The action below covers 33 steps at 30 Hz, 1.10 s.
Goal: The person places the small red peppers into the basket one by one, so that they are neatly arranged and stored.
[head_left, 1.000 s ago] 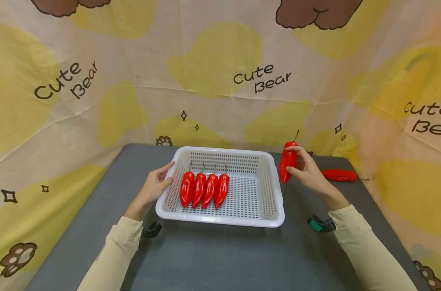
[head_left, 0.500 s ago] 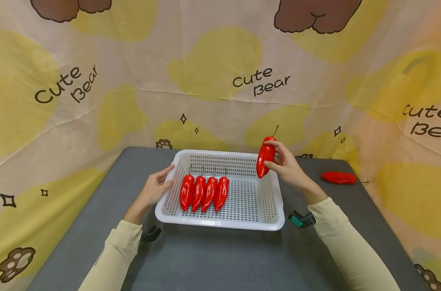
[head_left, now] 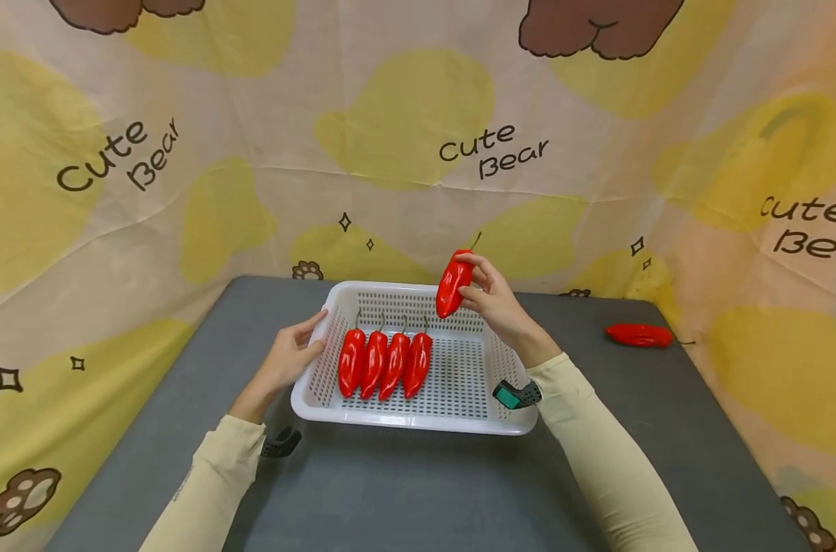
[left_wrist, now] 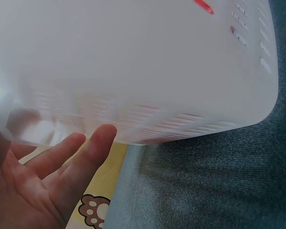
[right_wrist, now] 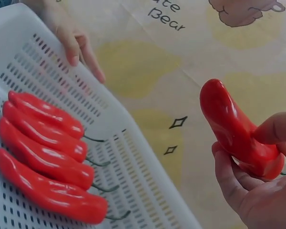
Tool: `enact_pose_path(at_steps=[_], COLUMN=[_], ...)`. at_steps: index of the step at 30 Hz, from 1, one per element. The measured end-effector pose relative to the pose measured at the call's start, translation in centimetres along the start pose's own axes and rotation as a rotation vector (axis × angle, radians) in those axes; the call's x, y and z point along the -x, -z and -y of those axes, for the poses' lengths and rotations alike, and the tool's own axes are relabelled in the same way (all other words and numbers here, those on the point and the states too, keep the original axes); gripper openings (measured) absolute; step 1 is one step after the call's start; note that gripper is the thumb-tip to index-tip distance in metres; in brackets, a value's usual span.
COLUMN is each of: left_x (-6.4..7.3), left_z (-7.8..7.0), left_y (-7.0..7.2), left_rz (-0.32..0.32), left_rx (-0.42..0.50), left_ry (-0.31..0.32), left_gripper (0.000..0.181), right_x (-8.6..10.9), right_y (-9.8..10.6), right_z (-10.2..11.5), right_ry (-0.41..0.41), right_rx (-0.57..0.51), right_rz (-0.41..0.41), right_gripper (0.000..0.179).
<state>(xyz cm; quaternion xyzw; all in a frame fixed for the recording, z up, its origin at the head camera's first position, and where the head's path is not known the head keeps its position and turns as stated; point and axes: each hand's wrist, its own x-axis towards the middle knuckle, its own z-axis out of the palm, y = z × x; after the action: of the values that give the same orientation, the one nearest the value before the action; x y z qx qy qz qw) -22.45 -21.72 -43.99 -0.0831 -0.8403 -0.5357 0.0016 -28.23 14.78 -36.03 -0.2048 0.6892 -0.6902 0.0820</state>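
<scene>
A white plastic basket (head_left: 414, 422) with slotted walls stands on the grey table. Several red chili peppers (head_left: 383, 364) lie side by side in its left half, stems toward the far wall. On the basket's left rim, my left hand (head_left: 288, 356) holds the edge; the left wrist view shows its fingers (left_wrist: 93, 150) against the outer wall. My right hand (head_left: 496, 303) pinches another red chili pepper (head_left: 454, 285) between thumb and fingers, above the far part of the basket. That pepper tilts with its stem up, and the right wrist view shows it apart from the others.
One more red chili pepper (head_left: 640, 335) lies on the table (head_left: 418, 491) to the right of the basket. A printed cloth (head_left: 397, 115) hangs behind the table and along its sides.
My right hand has carried its pepper leftward from beside the basket's right rim to above the basket. The left hand stays on the rim, and the peppers in the basket have not moved.
</scene>
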Motion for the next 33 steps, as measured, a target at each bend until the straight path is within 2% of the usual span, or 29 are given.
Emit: enact_pose_path(at_steps=[4,7,13,21,26,30,33], left_x=[0.0,-0.1,0.0,0.0,0.2,0.4,0.4], left_z=[-0.2,-0.4,-0.4,-0.6,-0.6,-0.6,-0.9], left_y=[0.0,-0.1,0.0,0.1,0.0,-0.1,-0.2], left_rz=[-0.001,-0.002,-0.013,-0.002,0.003,0.016,0.007], left_rx=[-0.006,-0.009,-0.024,-0.016,-0.021,-0.013,-0.007], left_ry=[0.007,0.011,0.014,0.016,0.023,0.011,-0.002], left_gripper=[0.059,0.059,0.059,0.059,0.059,0.059,0.059], right_x=[-0.7,-0.8,-1.0,-0.9,-0.7,-0.4,-0.4], right_y=[-0.6,-0.7,-0.5,-0.7,-0.9,-0.8,-0.6], right_z=[-0.9,-1.3,-2.2,-3.1,-3.5,-3.8,-3.9], right_ry=[-0.067,-0.158,-0.322,-0.366,-0.421,-0.458,-0.481], right_rx=[0.004,0.050,0.148,0.355,0.485,0.548,0.583], right_rz=[-0.004,0.016,0.120,0.243,0.325,0.425,0.457], right_gripper=[0.051,0.049,0.046,0.054,0.053,0.049,0.047])
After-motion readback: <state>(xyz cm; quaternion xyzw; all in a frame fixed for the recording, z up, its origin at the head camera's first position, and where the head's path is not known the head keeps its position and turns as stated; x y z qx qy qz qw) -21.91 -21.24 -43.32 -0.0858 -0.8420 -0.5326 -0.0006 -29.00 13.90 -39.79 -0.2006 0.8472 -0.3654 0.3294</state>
